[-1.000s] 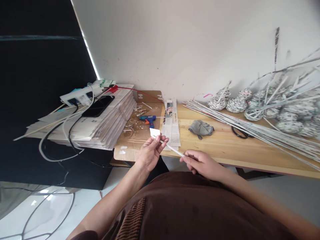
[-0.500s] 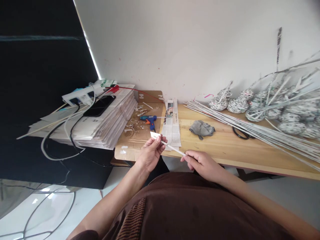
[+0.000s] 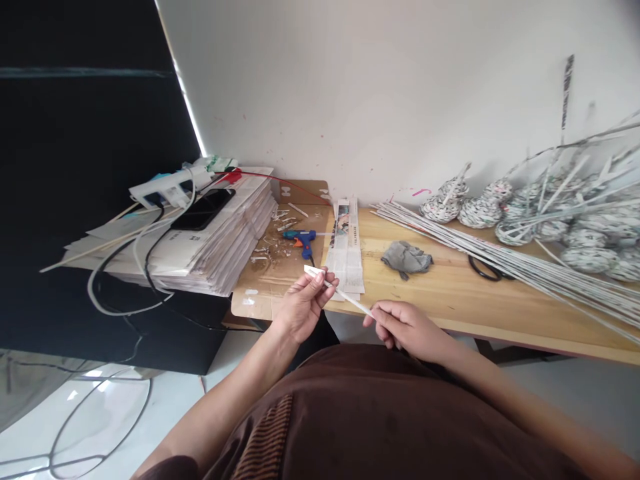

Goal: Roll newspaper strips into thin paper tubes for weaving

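Observation:
A thin rolled paper tube [image 3: 354, 302] runs between my two hands in front of the table's near edge. My left hand [image 3: 306, 297] pinches its upper left end, where a flat white flap of paper sticks out past the thumb. My right hand [image 3: 407, 328] has its fingers closed round the lower right end. Just beyond my left hand lie newspaper strips [image 3: 345, 263] on the table. A blue glue gun [image 3: 303, 241] rests on the cardboard [image 3: 260, 303] to their left, among paper scraps.
A tall stack of paper [image 3: 215, 253] at the left bears a black phone [image 3: 204, 208], a white power strip [image 3: 165, 188] and cables. A grey cloth [image 3: 406, 259] lies on the wooden table [image 3: 380, 233]. Rightward are a bundle of paper tubes [image 3: 480, 257], black-handled scissors [image 3: 484, 268] and woven paper gourd shapes [image 3: 480, 210].
The view has shifted slightly. Both hands keep hold of the paper tube in nearly the same pose.

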`<state>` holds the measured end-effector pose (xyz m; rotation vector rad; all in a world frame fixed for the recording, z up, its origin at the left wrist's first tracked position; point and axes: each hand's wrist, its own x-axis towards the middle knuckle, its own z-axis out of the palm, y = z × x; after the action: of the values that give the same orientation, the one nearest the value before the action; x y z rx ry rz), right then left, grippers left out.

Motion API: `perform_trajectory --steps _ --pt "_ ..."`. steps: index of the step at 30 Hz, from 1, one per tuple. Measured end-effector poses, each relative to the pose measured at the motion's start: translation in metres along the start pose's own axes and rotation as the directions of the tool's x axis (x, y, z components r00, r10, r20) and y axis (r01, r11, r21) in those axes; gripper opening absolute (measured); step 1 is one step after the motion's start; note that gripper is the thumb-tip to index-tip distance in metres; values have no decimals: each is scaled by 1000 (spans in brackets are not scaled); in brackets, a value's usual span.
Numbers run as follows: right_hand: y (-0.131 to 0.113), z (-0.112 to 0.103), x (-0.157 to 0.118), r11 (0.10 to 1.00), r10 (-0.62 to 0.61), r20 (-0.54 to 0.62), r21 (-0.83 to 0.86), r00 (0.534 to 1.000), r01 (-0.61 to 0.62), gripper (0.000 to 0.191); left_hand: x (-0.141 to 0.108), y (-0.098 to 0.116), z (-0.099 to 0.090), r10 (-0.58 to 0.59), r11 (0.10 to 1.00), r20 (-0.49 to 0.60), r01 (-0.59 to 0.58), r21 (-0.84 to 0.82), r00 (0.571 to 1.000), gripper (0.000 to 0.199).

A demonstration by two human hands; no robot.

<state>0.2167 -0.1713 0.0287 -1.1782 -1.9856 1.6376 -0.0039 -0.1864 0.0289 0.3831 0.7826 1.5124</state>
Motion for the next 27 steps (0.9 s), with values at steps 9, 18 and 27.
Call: perform_trajectory --steps 9,18,27 --pt "-1 2 2 999 -45 -44 -30 998 44 35 0 0 -2 -14 1000 8 14 0 1000 7" --pt "-3 3 1 921 -228 -140 -352 963 167 31 0 -2 -5 23 999 49 -21 -44 999 6" --pt "-2 -1 0 989 -53 71 -135 996 62 43 2 4 -5 36 999 37 -34 -38 999 7"
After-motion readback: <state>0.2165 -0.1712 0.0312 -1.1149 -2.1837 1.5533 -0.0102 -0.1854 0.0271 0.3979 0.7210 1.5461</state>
